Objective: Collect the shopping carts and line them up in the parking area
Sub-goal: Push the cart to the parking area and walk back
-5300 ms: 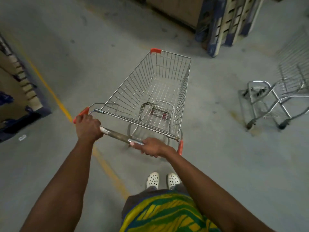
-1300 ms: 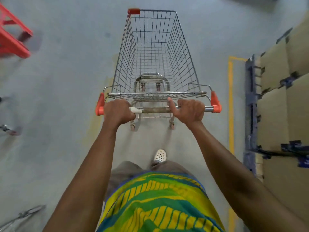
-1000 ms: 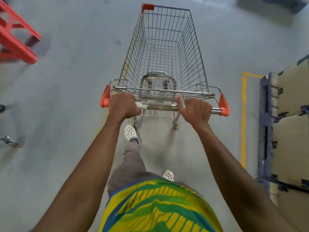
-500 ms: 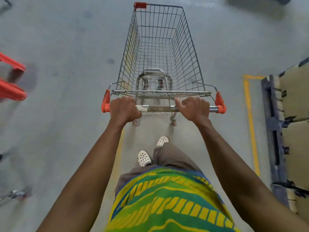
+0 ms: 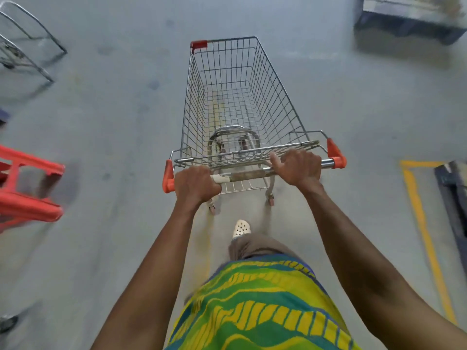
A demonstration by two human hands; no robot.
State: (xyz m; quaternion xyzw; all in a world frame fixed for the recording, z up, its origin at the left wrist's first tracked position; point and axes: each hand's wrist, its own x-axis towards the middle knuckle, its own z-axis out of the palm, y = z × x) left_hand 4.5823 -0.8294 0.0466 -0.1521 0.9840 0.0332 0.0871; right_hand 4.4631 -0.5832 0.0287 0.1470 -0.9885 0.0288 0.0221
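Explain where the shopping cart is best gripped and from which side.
Grip the shopping cart by its handle bar, from behind. The bar runs crosswise at the rear between orange end caps, and both hands, left and right, wrap it there.

Colours: grey, silver, orange, yellow-green.
Silver wire shopping cart [image 5: 235, 97], orange plastic handle caps [image 5: 334, 154]; grey concrete floor [image 5: 113, 122], yellow painted line [image 5: 424, 236]; green-yellow-blue striped shirt [image 5: 257, 306]; white perforated clog [image 5: 241, 228]; orange plastic frame [image 5: 27, 188].

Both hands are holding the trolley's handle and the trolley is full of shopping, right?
Not quite. The head view shows the trolley is empty, just bare wire. The left hand and right hand do both grip its handle.
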